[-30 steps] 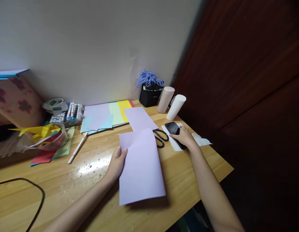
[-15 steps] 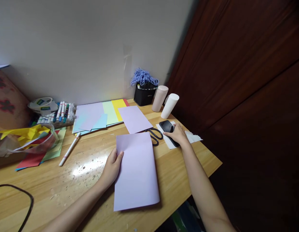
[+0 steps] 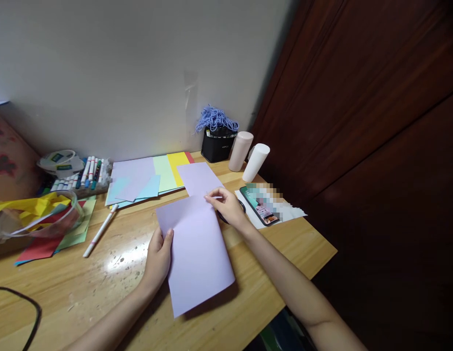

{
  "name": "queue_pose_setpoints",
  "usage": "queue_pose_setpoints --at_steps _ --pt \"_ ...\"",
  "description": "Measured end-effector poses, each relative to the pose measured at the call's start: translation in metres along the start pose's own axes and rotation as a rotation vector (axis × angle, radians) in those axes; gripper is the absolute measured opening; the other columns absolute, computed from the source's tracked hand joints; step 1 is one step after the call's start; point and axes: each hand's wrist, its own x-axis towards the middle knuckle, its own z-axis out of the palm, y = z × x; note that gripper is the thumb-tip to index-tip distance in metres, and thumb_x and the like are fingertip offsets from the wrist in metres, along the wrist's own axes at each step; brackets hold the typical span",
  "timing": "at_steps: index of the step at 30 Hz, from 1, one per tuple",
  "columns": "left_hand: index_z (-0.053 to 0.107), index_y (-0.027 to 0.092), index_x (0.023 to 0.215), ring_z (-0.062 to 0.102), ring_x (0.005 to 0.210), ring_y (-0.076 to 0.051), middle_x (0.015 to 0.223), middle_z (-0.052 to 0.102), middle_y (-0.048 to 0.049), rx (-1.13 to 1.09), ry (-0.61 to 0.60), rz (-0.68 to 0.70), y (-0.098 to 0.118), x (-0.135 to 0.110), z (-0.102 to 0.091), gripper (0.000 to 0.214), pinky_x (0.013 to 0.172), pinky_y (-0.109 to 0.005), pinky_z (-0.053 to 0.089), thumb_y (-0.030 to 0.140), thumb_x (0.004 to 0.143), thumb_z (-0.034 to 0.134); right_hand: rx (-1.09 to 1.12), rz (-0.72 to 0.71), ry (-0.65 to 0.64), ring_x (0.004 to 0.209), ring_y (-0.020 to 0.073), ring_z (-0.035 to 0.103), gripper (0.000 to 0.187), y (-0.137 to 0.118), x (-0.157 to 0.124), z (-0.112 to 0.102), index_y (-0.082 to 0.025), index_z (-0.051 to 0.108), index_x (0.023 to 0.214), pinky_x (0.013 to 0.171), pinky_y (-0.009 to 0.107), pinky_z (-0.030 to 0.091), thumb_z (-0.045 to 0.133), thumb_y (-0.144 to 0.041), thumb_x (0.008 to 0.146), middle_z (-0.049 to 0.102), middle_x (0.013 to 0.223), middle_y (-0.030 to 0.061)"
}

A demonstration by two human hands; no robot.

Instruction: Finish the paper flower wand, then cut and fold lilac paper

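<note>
A folded sheet of light purple paper (image 3: 197, 258) is tilted above the table, bent over in a soft curve along its right side. My left hand (image 3: 159, 256) holds its left edge, thumb on top. At the top edge, near the right corner, my right hand (image 3: 226, 207) has thumb and forefinger pinched on the paper. Black-handled scissors (image 3: 244, 206) lie mostly hidden behind that hand. To the right, a phone (image 3: 259, 207) with its screen lit rests on a torn white paper (image 3: 294, 213). Another light purple sheet (image 3: 197, 178) lies just behind.
Coloured sheets (image 3: 175, 168) lie along the wall. At the left are a marker (image 3: 101, 231), a tray of markers (image 3: 89, 175) and a tub (image 3: 78, 212) of paper scraps. A black pouch (image 3: 216, 148) topped with blue yarn (image 3: 216, 118) and two cylinders (image 3: 256, 163) stand at the back.
My right hand has left the phone and moved left to the folded paper's top edge. The phone's screen has lit up. My left hand has shifted slightly left, tilting the paper.
</note>
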Motion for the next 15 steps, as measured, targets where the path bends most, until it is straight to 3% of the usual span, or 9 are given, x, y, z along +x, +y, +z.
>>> queue_pose_setpoints --at_steps 2,3,8,12,15 --pt "0.052 0.016 0.105 0.053 0.096 -0.023 0.107 0.059 -0.008 -0.004 0.022 -0.016 0.0 0.0 0.0 0.039 0.079 -0.032 0.041 0.045 0.08 0.046 0.008 0.032 0.103 0.081 0.0137 0.056 0.033 0.011 -0.004 0.0 -0.018 0.053 0.087 0.069 0.024 0.046 0.067 -0.038 0.065 0.059 0.095 0.0047" --pt "0.052 0.017 0.106 0.053 0.096 -0.023 0.107 0.059 -0.0079 -0.008 0.027 -0.026 0.001 0.0 0.0 0.039 0.078 -0.031 0.041 0.045 0.079 0.047 0.026 0.071 0.086 0.08 0.0133 0.056 0.037 0.015 -0.006 -0.002 -0.019 0.052 0.09 0.066 0.024 0.046 0.069 -0.037 0.063 0.058 0.096 0.0045" --pt "0.054 0.015 0.103 0.056 0.089 -0.023 0.103 0.061 -0.0081 -0.04 -0.015 -0.059 -0.002 0.007 -0.005 0.043 0.07 -0.028 0.043 0.049 0.075 0.052 0.106 0.306 -0.279 0.046 0.0068 0.048 0.031 0.015 -0.013 -0.008 -0.016 0.053 0.077 0.042 0.018 0.037 0.066 -0.042 0.066 0.056 0.059 -0.0041" --pt "0.055 0.014 0.099 0.058 0.077 -0.022 0.093 0.064 -0.008 -0.025 -0.102 -0.13 -0.004 0.019 -0.018 0.046 0.062 -0.027 0.044 0.051 0.072 0.055 0.148 0.335 -0.299 0.041 0.0061 0.048 0.033 0.016 -0.013 -0.005 -0.015 0.052 0.065 0.041 0.018 0.04 0.063 -0.045 0.067 0.054 0.051 -0.0051" --pt "0.055 0.013 0.101 0.059 0.072 -0.021 0.089 0.065 -0.0076 -0.028 -0.187 -0.162 0.001 0.027 -0.027 0.048 0.058 -0.027 0.044 0.051 0.07 0.057 0.214 0.36 -0.307 0.045 0.0083 0.054 0.032 0.022 -0.011 -0.002 -0.015 0.054 0.07 0.045 0.019 0.045 0.065 -0.044 0.065 0.059 0.056 -0.0031"
